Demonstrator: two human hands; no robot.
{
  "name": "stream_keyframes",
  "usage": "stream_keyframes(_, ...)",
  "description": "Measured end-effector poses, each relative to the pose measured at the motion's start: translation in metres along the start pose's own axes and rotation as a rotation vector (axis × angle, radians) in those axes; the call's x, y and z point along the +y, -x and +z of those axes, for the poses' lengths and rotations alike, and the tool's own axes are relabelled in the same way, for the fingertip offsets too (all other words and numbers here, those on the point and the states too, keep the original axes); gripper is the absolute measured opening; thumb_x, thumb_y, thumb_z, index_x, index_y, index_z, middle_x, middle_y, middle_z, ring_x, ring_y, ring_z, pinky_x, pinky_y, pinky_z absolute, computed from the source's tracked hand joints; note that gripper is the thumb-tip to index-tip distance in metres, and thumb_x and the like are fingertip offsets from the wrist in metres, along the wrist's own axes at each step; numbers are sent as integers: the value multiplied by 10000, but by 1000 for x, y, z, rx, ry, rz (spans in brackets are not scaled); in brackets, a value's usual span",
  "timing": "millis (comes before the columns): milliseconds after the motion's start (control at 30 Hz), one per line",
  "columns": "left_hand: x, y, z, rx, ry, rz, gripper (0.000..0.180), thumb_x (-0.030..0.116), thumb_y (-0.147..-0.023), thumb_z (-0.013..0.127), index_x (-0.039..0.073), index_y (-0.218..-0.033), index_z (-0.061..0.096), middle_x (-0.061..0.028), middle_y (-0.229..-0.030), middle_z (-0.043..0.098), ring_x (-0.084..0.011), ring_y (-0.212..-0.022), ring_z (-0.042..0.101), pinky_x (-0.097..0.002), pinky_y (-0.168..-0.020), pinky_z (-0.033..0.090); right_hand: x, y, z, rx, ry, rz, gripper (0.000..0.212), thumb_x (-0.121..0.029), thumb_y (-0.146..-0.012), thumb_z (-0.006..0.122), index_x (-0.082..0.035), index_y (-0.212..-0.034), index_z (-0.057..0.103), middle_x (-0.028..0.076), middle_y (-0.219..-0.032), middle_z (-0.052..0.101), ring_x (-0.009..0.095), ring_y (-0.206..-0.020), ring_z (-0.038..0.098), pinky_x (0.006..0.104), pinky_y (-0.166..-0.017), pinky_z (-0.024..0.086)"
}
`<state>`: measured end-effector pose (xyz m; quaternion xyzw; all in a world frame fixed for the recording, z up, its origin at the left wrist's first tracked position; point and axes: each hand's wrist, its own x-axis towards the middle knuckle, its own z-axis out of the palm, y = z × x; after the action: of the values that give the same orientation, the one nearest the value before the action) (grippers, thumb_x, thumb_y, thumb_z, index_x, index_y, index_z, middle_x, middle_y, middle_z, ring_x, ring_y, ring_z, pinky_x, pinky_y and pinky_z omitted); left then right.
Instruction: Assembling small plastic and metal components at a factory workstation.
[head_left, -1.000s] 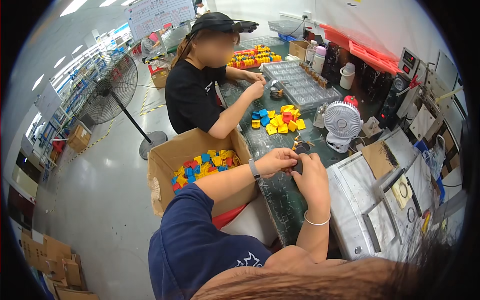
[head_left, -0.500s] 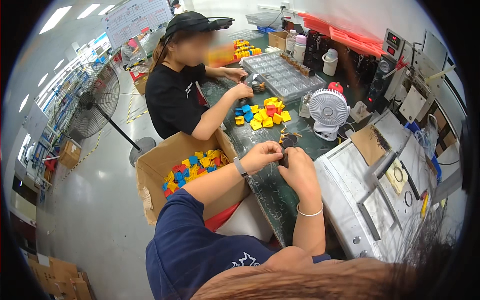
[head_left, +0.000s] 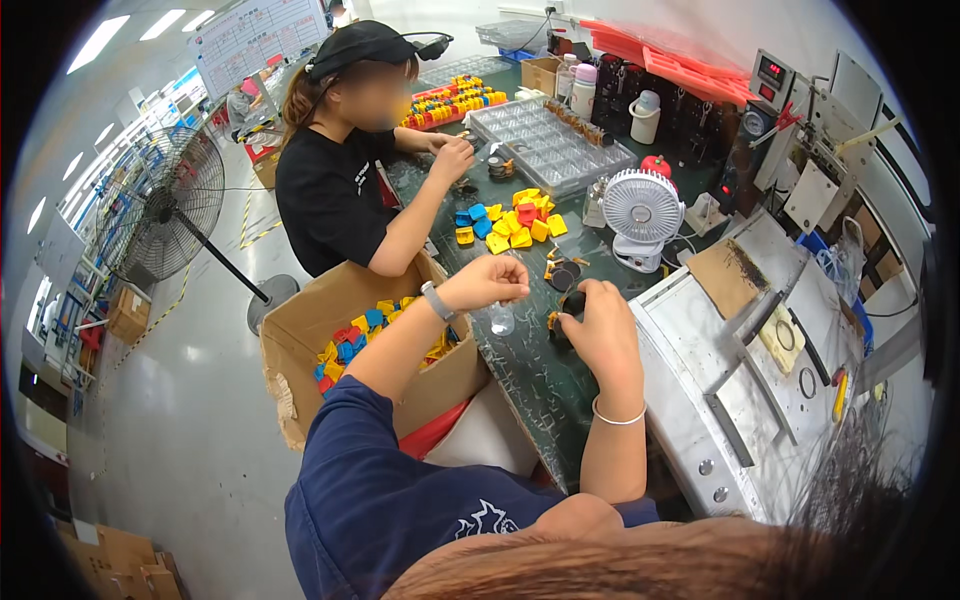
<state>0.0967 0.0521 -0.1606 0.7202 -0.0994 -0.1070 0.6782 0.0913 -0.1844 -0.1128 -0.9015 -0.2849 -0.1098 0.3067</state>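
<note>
My right hand [head_left: 607,328] is closed on a black round piece [head_left: 573,303] with a small brass-coloured bit at its lower edge, held low over the dark green worktable [head_left: 530,385]. To its left, my left hand [head_left: 492,281] is raised with the fingertips pinched together; whatever they hold is too small to make out. A small clear plastic piece [head_left: 502,320] shows just below that hand, and I cannot tell whether it hangs or lies on the table. Just beyond my right hand lie black discs [head_left: 565,273] with brass-coloured bits.
Yellow, red and blue plastic pieces [head_left: 520,222] lie farther along the table. A cardboard box [head_left: 283,393] of similar pieces stands at my left. A white fan [head_left: 643,212], a clear compartment tray [head_left: 490,125] and a metal bench [head_left: 690,400] flank the work. A co-worker [head_left: 335,190] handles something opposite.
My hands have parted: the left has moved up and left, while the right keeps the black piece. The clear plastic piece has come into view. The co-worker's hands have risen.
</note>
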Motion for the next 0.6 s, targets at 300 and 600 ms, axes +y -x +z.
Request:
stream_keyframes(300,-38,-8,-19,-172,-567,-316,134,58,-749,675,-4,-867,688,-40,-724,673,-89,-615,610,-240,-557,496,-1,4,-15,-6,-41,39,395,-125,-668,738,29,-997,583,170,-949,604,328,-918,588,384,-807,474)
stream_keyframes(600,-46,-11,-17,-82,-844,-288,133,100,-693,706,61,-820,708,-62,-737,685,-158,-672,640,-299,-633,508,-1,4,-15,-107,10,36,407,-137,-657,738,20,-1007,604,166,-971,621,319,-910,606,382,-801,486)
